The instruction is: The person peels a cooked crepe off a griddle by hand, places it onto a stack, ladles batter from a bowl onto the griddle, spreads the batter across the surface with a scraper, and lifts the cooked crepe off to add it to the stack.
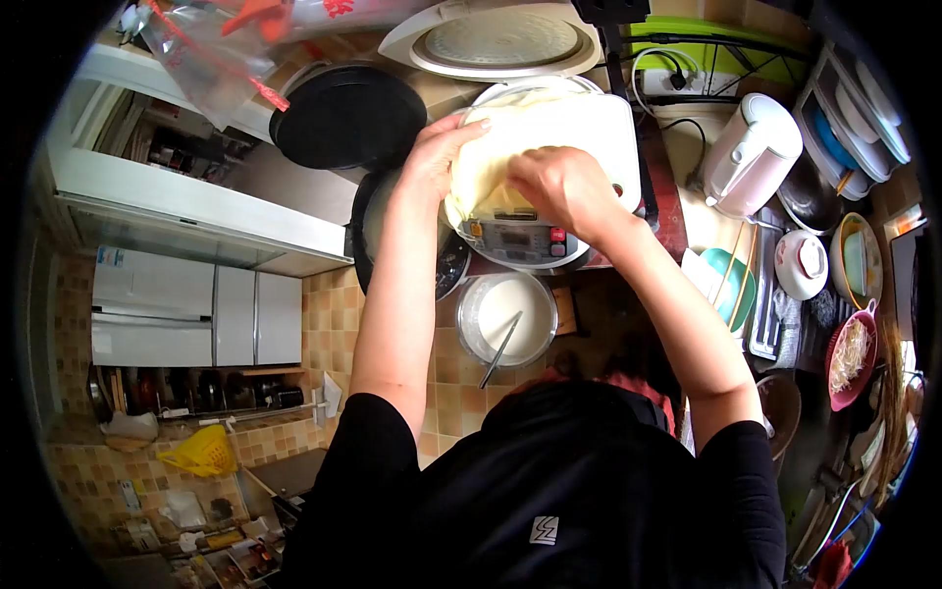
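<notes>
A thin pale-yellow pancake (497, 149) droops over the near left edge of a white board (613, 128), which rests on an open rice cooker (515, 245). My left hand (439, 157) grips the pancake's left edge, thumb on top. The fingers of my right hand (564, 187) are curled down onto the pancake near its middle, pinched together; their tips are partly hidden. Below my left forearm sits a black pan (453, 263) with a pale layer inside. Closer to my body stands a bowl of white batter (491, 304) with a utensil handle (498, 355) leaning out.
Another round black pan (348, 116) lies at the back left. The cooker's raised lid (500, 41) is behind the board. To the right are an electric kettle (754, 152), a green bowl with chopsticks (724, 285), and a pink basket of sprouts (850, 361).
</notes>
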`<action>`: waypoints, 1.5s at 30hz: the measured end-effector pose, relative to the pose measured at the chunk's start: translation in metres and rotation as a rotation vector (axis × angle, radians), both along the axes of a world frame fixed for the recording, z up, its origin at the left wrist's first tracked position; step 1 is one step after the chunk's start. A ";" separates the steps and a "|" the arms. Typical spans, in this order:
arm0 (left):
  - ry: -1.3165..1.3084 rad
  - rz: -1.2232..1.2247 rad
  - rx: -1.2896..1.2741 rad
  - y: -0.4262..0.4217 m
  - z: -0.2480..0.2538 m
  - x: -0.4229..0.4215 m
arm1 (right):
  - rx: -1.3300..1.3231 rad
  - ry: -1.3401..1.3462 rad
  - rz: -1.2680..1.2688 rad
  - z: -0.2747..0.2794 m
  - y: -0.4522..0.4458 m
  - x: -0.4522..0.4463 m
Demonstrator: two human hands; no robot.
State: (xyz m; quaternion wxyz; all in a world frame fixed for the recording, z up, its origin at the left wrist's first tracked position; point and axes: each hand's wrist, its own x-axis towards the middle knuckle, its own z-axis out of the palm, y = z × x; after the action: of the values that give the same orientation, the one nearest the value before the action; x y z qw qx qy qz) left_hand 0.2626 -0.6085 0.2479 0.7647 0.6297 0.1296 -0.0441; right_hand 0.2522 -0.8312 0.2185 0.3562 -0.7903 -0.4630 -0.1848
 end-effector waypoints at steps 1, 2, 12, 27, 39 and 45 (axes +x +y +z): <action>-0.005 -0.005 0.004 0.000 -0.002 -0.001 | -0.031 -0.076 0.038 -0.005 -0.007 -0.004; -0.011 -0.010 0.007 0.000 -0.005 -0.003 | -0.143 -0.085 0.052 -0.011 -0.015 -0.012; 0.014 -0.049 -0.001 -0.014 -0.011 -0.019 | 0.254 -0.018 -0.236 -0.005 -0.026 0.001; -0.032 0.050 -0.060 -0.014 -0.017 -0.022 | 0.124 -0.139 -0.084 -0.007 -0.031 -0.008; -0.086 -0.089 0.111 -0.031 -0.004 -0.037 | 0.259 -0.082 -0.129 0.004 -0.017 0.037; -0.043 -0.141 0.025 -0.028 0.000 -0.043 | 0.110 0.008 -0.099 0.011 -0.016 0.048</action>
State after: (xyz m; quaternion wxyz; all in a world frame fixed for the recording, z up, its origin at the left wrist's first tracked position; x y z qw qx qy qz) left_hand 0.2195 -0.6369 0.2479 0.7544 0.6475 0.0689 -0.0828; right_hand 0.2999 -0.8471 0.2298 0.3912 -0.7922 -0.4112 -0.2242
